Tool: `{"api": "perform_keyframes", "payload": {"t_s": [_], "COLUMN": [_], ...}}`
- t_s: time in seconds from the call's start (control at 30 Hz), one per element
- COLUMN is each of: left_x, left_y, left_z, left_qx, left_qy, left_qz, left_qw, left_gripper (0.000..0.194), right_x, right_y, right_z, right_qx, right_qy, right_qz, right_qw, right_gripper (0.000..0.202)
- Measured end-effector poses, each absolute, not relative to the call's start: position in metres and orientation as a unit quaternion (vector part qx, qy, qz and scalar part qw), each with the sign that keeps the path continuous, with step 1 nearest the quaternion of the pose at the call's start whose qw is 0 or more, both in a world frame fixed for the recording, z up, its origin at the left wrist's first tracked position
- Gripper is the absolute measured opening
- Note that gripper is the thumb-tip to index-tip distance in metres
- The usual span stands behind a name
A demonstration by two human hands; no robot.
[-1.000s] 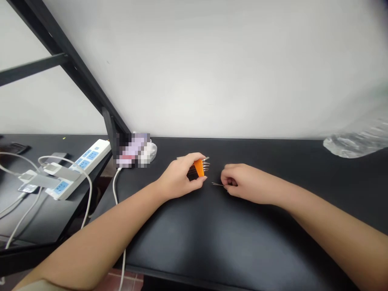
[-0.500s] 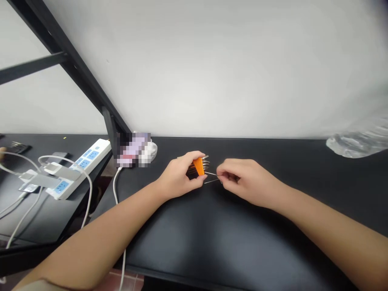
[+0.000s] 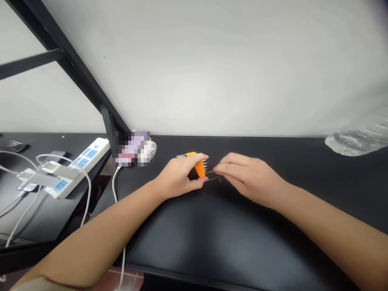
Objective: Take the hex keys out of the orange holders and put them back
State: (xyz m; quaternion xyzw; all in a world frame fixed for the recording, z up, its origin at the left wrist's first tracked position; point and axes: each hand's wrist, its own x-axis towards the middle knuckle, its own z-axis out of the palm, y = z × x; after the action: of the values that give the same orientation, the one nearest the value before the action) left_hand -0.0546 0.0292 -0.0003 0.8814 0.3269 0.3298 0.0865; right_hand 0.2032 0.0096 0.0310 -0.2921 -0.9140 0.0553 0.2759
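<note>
My left hand (image 3: 178, 173) is closed around an orange holder (image 3: 200, 169) with several metal hex keys in it, their bent ends sticking out on the right. Just right of it, the fingertips of my right hand (image 3: 251, 173) pinch the end of a thin metal key (image 3: 211, 172) that reaches toward the holder. A small L-shaped hex key (image 3: 216, 179) lies on the black table (image 3: 212, 234) below and between the hands. Part of the holder is hidden behind my left fingers.
A power strip (image 3: 81, 165) with white chargers and cables is on the left table. Near the wall stand a blurred purple item (image 3: 133, 148) and a white bundle (image 3: 148, 151). Clear plastic wrap (image 3: 348, 143) lies at the back right. A black metal frame (image 3: 75, 68) rises at left.
My right fingers have straightened and shifted slightly left, nearer the holder. The small L-shaped key's bent end now shows apart from them. The left hand keeps its hold.
</note>
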Motion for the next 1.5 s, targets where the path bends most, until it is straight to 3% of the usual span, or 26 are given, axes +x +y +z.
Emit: {"api": "perform_keyframes", "payload": {"t_s": [0.33,0.47,0.63,0.77,0.93,1.1,1.33,1.5], "left_x": [-0.051,-0.051,-0.05,-0.051,-0.052,-0.053,-0.054,-0.054], "left_y": [0.025,0.025,0.025,0.025,0.025,0.025,0.026,0.026], "left_z": [-0.005,-0.006,-0.002,0.0,0.0,0.0,-0.001,-0.002], "left_qx": [0.844,0.816,0.791,0.792,0.802,0.813,0.816,0.828], "left_qy": [0.316,0.332,0.338,0.358,0.375,0.375,0.376,0.366], "left_qz": [0.392,0.412,0.442,0.443,0.427,0.412,0.41,0.403], "left_qw": [0.185,0.232,0.256,0.221,0.182,0.17,0.156,0.137], "left_gripper": [0.059,0.061,0.052,0.047,0.049,0.048,0.048,0.051], "right_x": [0.185,0.188,0.193,0.195,0.193,0.191,0.192,0.192], "right_y": [0.014,0.014,0.01,0.011,0.012,0.005,0.004,0.005], "right_z": [0.01,-0.004,-0.011,-0.002,0.007,0.013,0.017,0.017], "right_qx": [-0.308,-0.28,-0.278,-0.331,-0.342,-0.401,-0.419,-0.399], "right_qy": [-0.864,-0.876,-0.9,-0.904,-0.934,-0.914,-0.896,-0.873], "right_qz": [0.118,0.034,-0.017,0.03,0.043,0.056,0.127,0.191], "right_qw": [0.38,0.39,0.335,0.271,0.098,0.028,0.068,0.204], "right_gripper": [0.005,0.02,0.04,0.027,0.008,0.009,0.013,0.012]}}
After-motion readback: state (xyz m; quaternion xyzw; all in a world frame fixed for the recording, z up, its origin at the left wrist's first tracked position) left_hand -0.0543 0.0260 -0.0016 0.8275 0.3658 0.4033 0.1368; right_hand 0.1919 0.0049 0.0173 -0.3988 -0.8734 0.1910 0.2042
